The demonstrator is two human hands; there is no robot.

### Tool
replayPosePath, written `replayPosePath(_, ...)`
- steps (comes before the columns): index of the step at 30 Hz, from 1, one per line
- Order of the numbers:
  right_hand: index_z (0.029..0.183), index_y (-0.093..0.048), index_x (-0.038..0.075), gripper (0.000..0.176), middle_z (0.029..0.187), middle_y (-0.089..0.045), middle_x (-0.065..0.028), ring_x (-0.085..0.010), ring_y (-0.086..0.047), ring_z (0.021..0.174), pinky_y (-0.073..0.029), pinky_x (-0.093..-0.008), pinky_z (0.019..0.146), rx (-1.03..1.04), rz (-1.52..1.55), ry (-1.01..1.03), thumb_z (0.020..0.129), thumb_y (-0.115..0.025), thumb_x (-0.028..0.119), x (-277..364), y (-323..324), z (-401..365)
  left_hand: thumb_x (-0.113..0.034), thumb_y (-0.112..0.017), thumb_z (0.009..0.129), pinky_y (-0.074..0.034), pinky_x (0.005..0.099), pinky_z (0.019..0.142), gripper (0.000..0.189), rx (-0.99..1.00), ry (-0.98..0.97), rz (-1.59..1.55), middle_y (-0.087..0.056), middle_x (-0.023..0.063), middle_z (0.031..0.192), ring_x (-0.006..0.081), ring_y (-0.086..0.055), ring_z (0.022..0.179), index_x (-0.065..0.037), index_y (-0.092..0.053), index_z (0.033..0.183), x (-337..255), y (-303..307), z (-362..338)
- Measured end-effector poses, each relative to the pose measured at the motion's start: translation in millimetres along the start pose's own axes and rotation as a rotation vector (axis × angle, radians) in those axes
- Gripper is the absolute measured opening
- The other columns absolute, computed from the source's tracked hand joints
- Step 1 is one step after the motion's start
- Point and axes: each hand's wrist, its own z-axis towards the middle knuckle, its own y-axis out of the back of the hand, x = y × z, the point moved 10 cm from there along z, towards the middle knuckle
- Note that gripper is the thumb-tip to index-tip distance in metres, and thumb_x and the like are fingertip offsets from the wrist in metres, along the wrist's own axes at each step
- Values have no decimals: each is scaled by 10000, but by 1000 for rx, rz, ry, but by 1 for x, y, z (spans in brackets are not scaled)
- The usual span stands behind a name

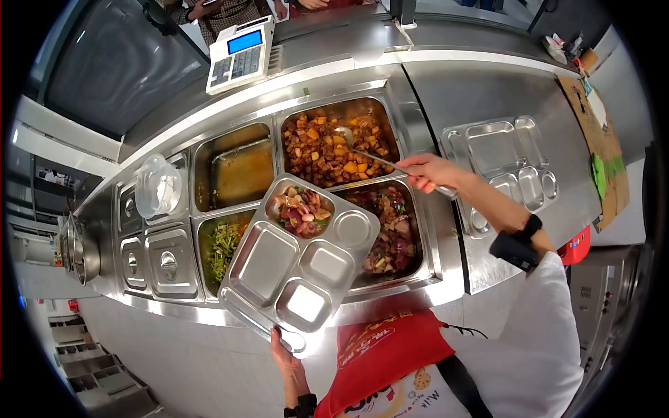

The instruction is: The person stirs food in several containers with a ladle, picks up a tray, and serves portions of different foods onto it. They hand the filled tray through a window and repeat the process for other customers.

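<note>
We look from one head-worn wide-angle camera, facing forward and steeply down, close above the desk (481, 90).

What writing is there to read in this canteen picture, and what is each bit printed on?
"Milk": on the white lower part of the apron.
Yellow lettering on the red bib: too warped to read.
Keys and blue screen of the till: too small to read.

counter (488, 90): stainless steel | till (240, 52): white, far edge | cardboard (592, 132): right end
</note>
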Motion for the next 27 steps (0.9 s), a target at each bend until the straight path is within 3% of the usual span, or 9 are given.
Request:
replayPosePath(1, 1333, -411, 60, 402, 752, -487, -36, -48, -336, 526, -257, -184, 398, -7, -3, -11, 933, -449, 51, 3, 4, -8, -304, -556, 908, -451, 327, 874, 384, -48, -15, 12, -584, 64, 1086, 193, -560, 998, -7, -539, 1152, -3, 5, 1)
replayPosePath(4, 1302, -424, 38, 367, 745, -508, -58, -68, -371, 515, -272, -199, 389, -42, 74, -3, 937, -453, 61, 2, 13, -19, -299, -553, 908, -450, 326, 876, 373, 46, -1, -43, -589, 65, 1078, 194, -560, 1001, -9, -543, 1144, -9, -5, 14)
replayPosePath(8, 1308, -409, 38, 380, 751, -511, -60, -61, -367, 511, -273, -192, 392, -7, 144, 11, 933, -468, 63, -6, -34, 5, -301, -558, 902, -468, 335, 862, 352, 7, -23, -14, -607, 70, 1060, 201, -586, 969, -14, -556, 1105, -26, -27, 15)
replayPosePath(20, 1305, -449, 67, 348, 777, -485, -57, -36, -296, 507, -231, -155, 378, -122, 318, 60, 960, -404, 47, -2, -12, -44, -265, -560, 908, -475, 327, 859, 297, 32, -67, -64, -614, 52, 1034, 187, -589, 952, -15, -584, 1064, -46, -61, 44)
replayPosePath(24, 1309, -458, 97, 360, 783, -490, -46, -39, -300, 506, -229, -158, 380, -90, 290, 100, 955, -412, 51, 4, -9, -58, -255, -569, 904, -466, 316, 883, 383, 35, -65, -61, -578, 56, 1132, 175, -552, 1034, 20, -546, 1170, -39, -68, 70)
replayPosePath(27, 1311, -469, 126, 368, 783, -494, -38, -45, -313, 506, -235, -172, 388, -24, 237, 120, 949, -434, 67, 14, -16, -84, -263, -563, 907, -486, 327, 855, 396, 85, -51, -76, -586, 64, 1112, 184, -577, 998, 20, -530, 1182, -38, -100, 80)
